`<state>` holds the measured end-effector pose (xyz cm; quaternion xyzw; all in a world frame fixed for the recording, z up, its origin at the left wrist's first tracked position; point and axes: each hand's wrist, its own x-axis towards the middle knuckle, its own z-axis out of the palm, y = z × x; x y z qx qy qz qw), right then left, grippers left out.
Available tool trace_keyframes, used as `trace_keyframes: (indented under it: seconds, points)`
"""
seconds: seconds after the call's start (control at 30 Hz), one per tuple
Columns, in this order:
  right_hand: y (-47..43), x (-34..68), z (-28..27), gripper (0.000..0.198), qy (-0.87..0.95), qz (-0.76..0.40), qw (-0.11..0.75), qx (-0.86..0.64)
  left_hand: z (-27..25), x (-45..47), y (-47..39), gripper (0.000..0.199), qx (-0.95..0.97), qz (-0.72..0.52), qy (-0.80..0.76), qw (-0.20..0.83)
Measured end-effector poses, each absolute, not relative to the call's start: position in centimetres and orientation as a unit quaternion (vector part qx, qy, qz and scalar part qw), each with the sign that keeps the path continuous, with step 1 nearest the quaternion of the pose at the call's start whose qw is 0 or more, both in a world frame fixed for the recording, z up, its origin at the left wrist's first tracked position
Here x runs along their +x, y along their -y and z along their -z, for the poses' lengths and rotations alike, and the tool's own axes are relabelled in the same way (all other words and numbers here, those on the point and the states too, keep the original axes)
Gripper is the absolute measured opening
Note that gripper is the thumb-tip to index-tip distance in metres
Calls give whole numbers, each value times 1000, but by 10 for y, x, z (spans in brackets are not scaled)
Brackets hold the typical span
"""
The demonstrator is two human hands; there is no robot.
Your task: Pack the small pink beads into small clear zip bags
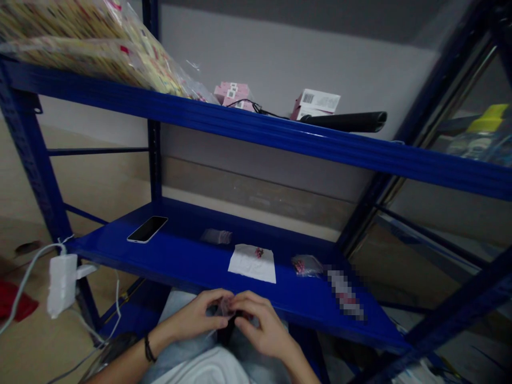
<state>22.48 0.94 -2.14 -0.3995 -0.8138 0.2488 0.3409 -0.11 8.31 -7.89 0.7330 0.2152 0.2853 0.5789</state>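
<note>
Over my lap, my left hand (202,316) and my right hand (262,324) meet, both pinching a small clear plastic bag (225,305). What is inside the bag, if anything, is hard to make out. Just beyond my hands, a creased white paper (250,268) lies on the blue shelf (188,256) with a little heap of small pink pieces (259,252) on it. To its right sits a clear bag with pink pieces (306,265). Behind and left of the paper is a flat stack of small clear bags (216,236).
A phone (148,229) lies at the shelf's left end. A white power strip (63,285) with cables hangs by the left post. The upper shelf (248,130) bears pink boxes (234,94), a black tube-like object (348,122) and large packed plastic bags (88,48).
</note>
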Motion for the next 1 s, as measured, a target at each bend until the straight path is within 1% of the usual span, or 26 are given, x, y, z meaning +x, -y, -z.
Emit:
trace_keyframes:
  seconds: [0.1,0.17,0.3,0.4,0.5,0.67,0.8,1.0]
  points:
    - [-39,255,30,20,736,-187,433,-485,71,3,-90,63,663,-319,-184,652]
    - [-68,279,36,23,685,-125,461,-550,61,8,-97,66,624,-348,-175,677]
    - [-123,312,46,23,688,-43,403,-602,43,29,-120,59,578,-419,-177,677]
    - [-147,316,54,26,712,-19,353,-606,40,48,-138,52,575,-472,-203,636]
    - [-156,315,63,28,731,1,322,-602,45,63,-151,46,562,-510,-226,610]
    - [-157,314,73,27,744,18,295,-600,54,73,-156,42,569,-520,-224,596]
    - [-157,313,74,25,736,31,285,-613,58,71,-153,46,579,-516,-234,586]
    - [-159,314,74,21,728,46,278,-625,56,70,-150,48,580,-502,-221,602]
